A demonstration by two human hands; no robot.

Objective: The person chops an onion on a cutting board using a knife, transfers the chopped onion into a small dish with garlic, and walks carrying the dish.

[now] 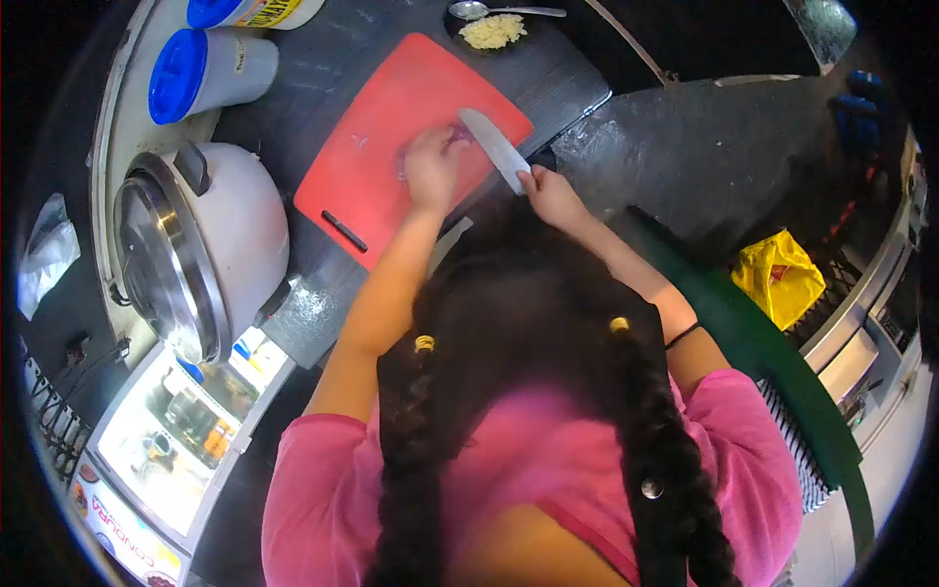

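A red cutting board lies tilted on the dark table. On it my left hand is closed, with its fingertips around a small purple piece, apparently red onion; the hand hides part of it. My right hand grips a kitchen knife by its handle. The broad blade points up and left, its tip beside the purple piece and close to my left fingers. A few thin pale shreds lie on the board to the left of my left hand.
Beyond the board is a dark dish with minced pale food and a spoon. A large rice cooker and blue-lidded tubs stand on the left. A yellow bag is at the right, a lit glass-front cooler lower left.
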